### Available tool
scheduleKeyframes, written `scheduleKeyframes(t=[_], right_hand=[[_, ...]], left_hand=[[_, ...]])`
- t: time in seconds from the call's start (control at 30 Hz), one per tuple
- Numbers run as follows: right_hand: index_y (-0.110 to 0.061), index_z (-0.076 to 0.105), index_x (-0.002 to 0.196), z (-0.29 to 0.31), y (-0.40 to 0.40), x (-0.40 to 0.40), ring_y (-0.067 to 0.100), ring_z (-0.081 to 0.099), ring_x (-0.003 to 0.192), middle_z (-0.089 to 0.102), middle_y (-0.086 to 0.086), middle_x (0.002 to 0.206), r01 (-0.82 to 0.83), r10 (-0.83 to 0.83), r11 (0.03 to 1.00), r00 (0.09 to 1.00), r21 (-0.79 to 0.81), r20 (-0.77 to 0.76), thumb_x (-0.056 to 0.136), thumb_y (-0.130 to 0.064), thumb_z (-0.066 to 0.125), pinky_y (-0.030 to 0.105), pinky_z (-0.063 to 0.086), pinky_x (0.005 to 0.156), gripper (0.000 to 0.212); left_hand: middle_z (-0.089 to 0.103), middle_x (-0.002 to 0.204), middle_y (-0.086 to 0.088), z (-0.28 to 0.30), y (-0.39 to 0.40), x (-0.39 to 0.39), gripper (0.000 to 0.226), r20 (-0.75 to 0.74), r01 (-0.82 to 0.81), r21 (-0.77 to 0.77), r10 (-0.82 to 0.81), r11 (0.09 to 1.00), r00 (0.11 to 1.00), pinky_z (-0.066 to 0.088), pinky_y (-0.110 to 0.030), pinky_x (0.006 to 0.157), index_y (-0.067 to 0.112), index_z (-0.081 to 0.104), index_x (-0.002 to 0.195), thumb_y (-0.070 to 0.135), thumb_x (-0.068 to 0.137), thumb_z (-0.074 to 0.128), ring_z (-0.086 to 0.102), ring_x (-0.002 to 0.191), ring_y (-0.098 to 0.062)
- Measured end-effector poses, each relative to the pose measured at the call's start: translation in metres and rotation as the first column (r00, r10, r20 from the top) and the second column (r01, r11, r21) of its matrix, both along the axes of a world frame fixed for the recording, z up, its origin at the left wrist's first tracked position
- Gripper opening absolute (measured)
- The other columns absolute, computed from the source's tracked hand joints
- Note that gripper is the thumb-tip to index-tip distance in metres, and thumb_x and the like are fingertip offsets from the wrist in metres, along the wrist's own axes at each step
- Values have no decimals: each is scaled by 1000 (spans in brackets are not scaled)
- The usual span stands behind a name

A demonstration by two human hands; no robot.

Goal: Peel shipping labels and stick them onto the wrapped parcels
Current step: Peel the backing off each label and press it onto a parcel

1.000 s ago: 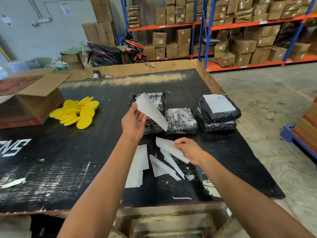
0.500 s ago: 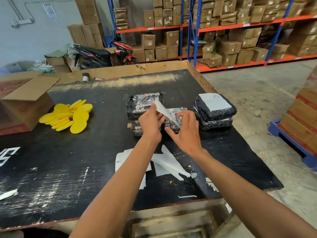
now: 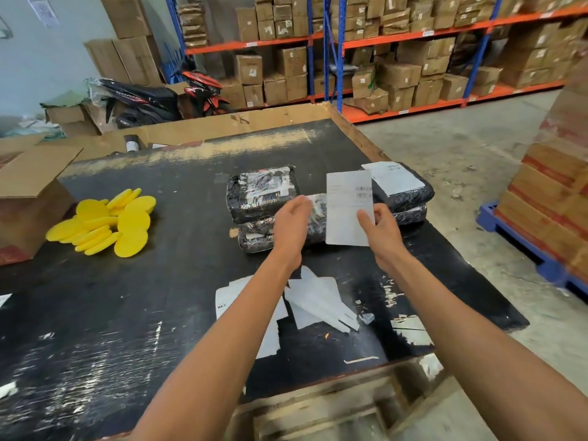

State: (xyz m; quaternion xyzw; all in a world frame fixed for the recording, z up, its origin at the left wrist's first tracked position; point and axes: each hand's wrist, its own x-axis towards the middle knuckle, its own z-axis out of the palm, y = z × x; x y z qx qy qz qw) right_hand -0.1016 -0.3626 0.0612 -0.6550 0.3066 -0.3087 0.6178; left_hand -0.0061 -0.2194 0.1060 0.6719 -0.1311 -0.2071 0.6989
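My right hand (image 3: 380, 232) pinches a white shipping label (image 3: 348, 208) by its lower right edge and holds it upright over a black wrapped parcel (image 3: 313, 224) in the middle of the table. My left hand (image 3: 291, 226) hovers beside the label's left edge with loosely curled fingers, holding nothing. Another wrapped parcel (image 3: 262, 194) lies behind at left. At right is a stack of two parcels (image 3: 410, 198), the top one bearing a label (image 3: 394, 178). Peeled backing sheets (image 3: 318, 300) and more label sheets (image 3: 229, 297) lie near my forearms.
Several yellow round pads (image 3: 108, 222) are piled at left on the black table (image 3: 127, 307), beside an open cardboard box (image 3: 28, 198). Stacked cartons on a blue pallet (image 3: 521, 246) stand at right. Shelving with boxes and a motorbike (image 3: 152, 100) are behind.
The label passed from my left hand to my right and now stands flat, facing me. My left hand let go and drew back to the left. The view shifted left.
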Motion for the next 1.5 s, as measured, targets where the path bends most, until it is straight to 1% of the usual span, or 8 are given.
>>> scheduleKeyframes(t=[0.13, 0.33, 0.57, 0.73, 1.1, 1.27, 1.37, 1.5], right_hand=[[-4, 53, 127, 2, -15, 7, 24, 65, 111, 68, 6, 118, -156, 132, 965, 983, 210, 125, 101, -17, 58, 42, 53, 99, 29], [-9, 54, 117, -10, -45, 29, 22, 66, 103, 69, 8, 113, -157, 152, 974, 987, 166, 46, 98, -10, 63, 34, 56, 87, 21], [-17, 51, 113, -28, -68, 60, 23, 65, 105, 67, 5, 115, -241, 249, 965, 965, 100, -77, 92, -6, 68, 42, 56, 93, 29], [-17, 51, 113, -28, -80, 72, 11, 62, 95, 63, -5, 105, -330, 317, 942, 935, -57, -160, 91, -7, 71, 27, 53, 78, 32], [-14, 54, 113, -31, -92, 83, 16, 65, 99, 65, -3, 105, -373, 317, 912, 905, -171, -283, 87, -5, 75, 32, 55, 87, 35], [-14, 55, 111, -33, -89, 88, 17, 65, 97, 65, -2, 105, -325, 261, 929, 916, -180, -305, 86, -5, 76, 22, 51, 79, 34], [-14, 55, 113, -33, -87, 89, 16, 62, 98, 64, -1, 107, -314, 226, 920, 913, -233, -339, 86, -6, 75, 21, 49, 77, 35], [-15, 57, 113, -38, -86, 92, 21, 63, 107, 65, 5, 118, -300, 188, 910, 914, -287, -358, 82, -12, 80, 40, 54, 94, 38]], left_hand=[[69, 120, -5, -10, -26, 3, 39, 112, 45, 156, -63, 987, 992, 54, -29, 88, 11, 56, 136, 15, 98, 57, 65, 107, -19], [64, 94, 5, -11, -63, 9, 34, 219, -90, 182, 49, 979, 975, 51, -22, 65, 18, 59, 127, 5, 96, 55, 64, 84, -9], [71, 110, -9, -26, -97, 22, 43, 366, -294, 321, 168, 900, 915, 53, -32, 72, 11, 57, 132, -6, 93, 47, 65, 92, -20], [68, 125, -15, -38, -110, 32, 54, 408, -430, 370, 271, 824, 872, 52, -34, 95, 4, 41, 149, -8, 97, 44, 64, 117, -28], [65, 130, -12, -56, -127, 40, 50, 410, -513, 404, 351, 758, 842, 47, -30, 90, 4, 37, 150, -6, 101, 40, 57, 120, -24], [68, 118, -12, -66, -126, 46, 45, 470, -492, 424, 280, 761, 837, 38, -16, 70, 4, 45, 143, -8, 100, 38, 60, 105, -20], [64, 125, -14, -73, -125, 52, 53, 449, -466, 422, 267, 778, 853, 47, -29, 84, 7, 37, 150, -6, 99, 39, 56, 115, -25], [60, 130, -14, -78, -125, 54, 55, 472, -447, 419, 231, 790, 851, 51, -41, 96, 9, 38, 149, -6, 97, 44, 55, 122, -31]])
